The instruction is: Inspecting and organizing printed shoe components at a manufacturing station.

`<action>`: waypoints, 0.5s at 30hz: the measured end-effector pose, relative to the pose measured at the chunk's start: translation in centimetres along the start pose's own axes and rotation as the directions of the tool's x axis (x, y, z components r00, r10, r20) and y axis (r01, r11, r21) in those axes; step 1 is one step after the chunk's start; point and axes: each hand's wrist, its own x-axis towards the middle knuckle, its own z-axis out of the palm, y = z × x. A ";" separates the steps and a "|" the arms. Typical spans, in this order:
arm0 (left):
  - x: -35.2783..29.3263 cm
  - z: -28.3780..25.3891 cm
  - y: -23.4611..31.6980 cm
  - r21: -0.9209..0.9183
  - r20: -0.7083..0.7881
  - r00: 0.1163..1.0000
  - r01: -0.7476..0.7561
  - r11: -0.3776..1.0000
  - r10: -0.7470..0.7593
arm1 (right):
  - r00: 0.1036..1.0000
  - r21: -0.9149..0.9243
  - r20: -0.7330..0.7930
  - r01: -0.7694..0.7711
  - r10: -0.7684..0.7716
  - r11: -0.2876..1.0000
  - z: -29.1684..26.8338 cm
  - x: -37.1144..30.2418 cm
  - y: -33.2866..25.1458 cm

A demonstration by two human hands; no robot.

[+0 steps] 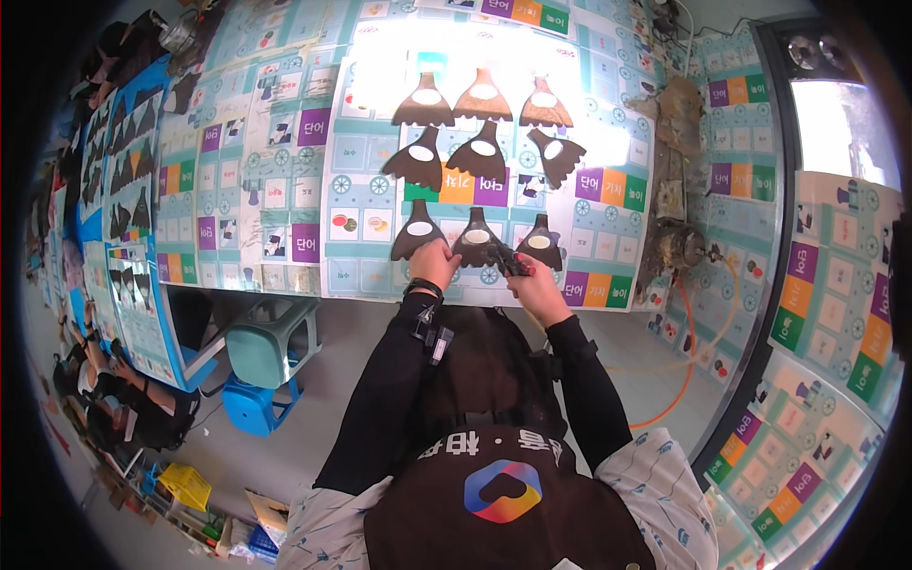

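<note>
Several dark brown, fan-shaped pieces with narrow necks, scalloped edges and white ovals lie in rows on the paper-covered table. At the near middle, my left hand pinches the left edge of one fan-shaped piece. My right hand is closed round a small red-and-black hand tool, which looks like snips or pliers. Its dark tip meets that piece's right lower edge; whether the jaws grip it cannot be made out. Another fan-shaped piece lies just beyond my right hand, and a third beside my left.
The worktable is covered with printed sheets. Brown-stained equipment stands at its right, with an orange hose trailing to the floor. Stools, one grey-green and one blue, stand at left. Other people work farther left.
</note>
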 end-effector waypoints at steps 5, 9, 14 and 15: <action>-0.2 0.0 -0.1 0.010 -0.019 0.999 -0.026 1.000 0.026 | 0.996 -0.068 -0.088 -0.042 0.036 0.997 -1.5 0.3 0.9; -0.7 -1.0 0.5 0.213 -0.003 0.997 -0.073 0.974 0.075 | 0.995 0.036 -0.034 -0.096 0.098 0.995 -1.4 -1.7 -3.7; -0.3 -6.6 -1.8 0.135 -0.328 0.937 -0.079 0.988 0.120 | 0.998 0.096 -0.004 -0.055 0.056 0.994 -0.2 -2.4 -5.6; -0.2 -7.4 -2.8 0.169 -0.372 0.924 -0.028 0.985 0.090 | 0.999 0.066 0.008 -0.049 0.049 0.997 0.2 -2.4 -5.9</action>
